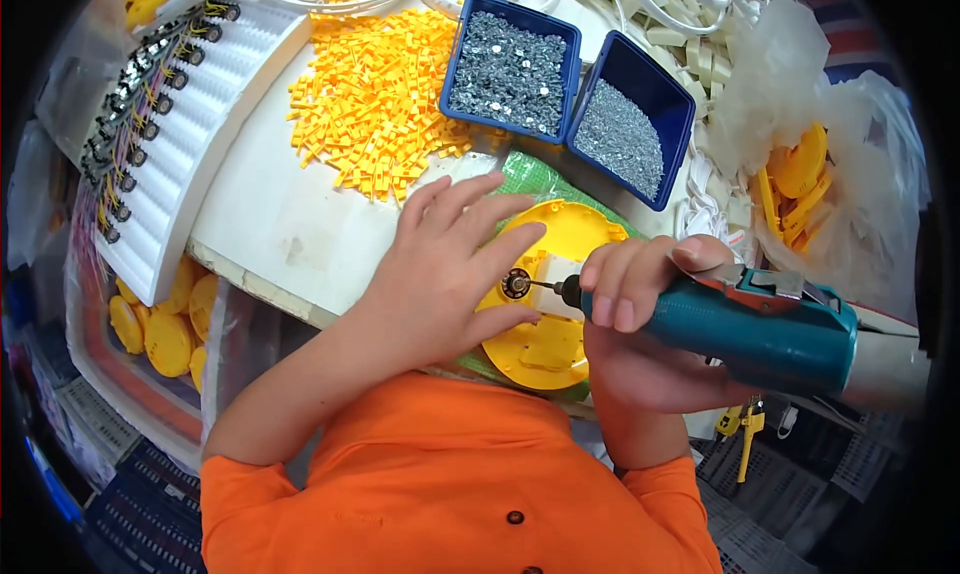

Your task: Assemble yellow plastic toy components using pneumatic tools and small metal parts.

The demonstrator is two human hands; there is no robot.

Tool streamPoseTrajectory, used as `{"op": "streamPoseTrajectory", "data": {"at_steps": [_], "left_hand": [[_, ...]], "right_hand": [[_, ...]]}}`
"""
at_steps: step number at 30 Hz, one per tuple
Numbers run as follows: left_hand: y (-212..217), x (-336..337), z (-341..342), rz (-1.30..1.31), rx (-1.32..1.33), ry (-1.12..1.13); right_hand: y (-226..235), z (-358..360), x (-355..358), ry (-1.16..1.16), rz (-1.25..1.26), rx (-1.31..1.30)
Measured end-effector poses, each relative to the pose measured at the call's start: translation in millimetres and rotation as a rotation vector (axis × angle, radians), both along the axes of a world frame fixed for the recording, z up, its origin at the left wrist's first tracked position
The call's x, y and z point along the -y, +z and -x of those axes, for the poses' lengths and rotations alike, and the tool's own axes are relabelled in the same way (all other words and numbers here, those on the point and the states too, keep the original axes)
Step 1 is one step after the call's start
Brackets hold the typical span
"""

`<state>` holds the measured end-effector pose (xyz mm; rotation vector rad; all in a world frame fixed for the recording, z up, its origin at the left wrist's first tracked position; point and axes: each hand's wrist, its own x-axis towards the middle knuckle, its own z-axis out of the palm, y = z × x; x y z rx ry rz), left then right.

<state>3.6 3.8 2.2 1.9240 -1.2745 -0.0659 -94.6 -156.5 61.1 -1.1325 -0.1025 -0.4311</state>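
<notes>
A round yellow plastic disc [572, 236] lies on a green mat [528, 174] at the near edge of the white table [280, 224]. My left hand [440, 269] rests flat on the disc's left side, fingers spread. My right hand [640, 324] grips a teal electric screwdriver [760, 324]. Its bit points left and touches a small round metal part [516, 284] on the disc, just by my left fingers. A white block [555, 270] sits on the disc under the bit.
Two blue bins [460, 44] [645, 69] of small metal screws stand behind the disc. A heap of small yellow plastic pieces [375, 94] lies left of them. A white ridged tray [200, 124] with wired parts sits far left, yellow discs [165, 339] below it, more in bags [800, 174] at right.
</notes>
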Motion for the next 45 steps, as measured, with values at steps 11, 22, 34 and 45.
{"op": "streamPoseTrajectory", "data": {"at_steps": [11, 22, 34, 45], "left_hand": [[-6.1, 0.1, 6.7, -0.164, 0.013, 0.07], [-12.3, 2.0, 4.4, -0.121, -0.036, 0.043], [1.2, 8.6, -9.3, -0.053, -0.02, 0.03], [-6.2, 67.0, -148.9, -0.119, 0.562, 0.028]], "right_hand": [[-25.7, -11.5, 10.7, 0.014, -0.003, 0.112], [-24.8, -17.7, 9.6, 0.115, 0.03, 0.074], [-1.8, -7.4, 16.8, 0.058, 0.081, 0.095], [18.8, 20.1, 19.6, -0.081, 0.134, 0.08]]}}
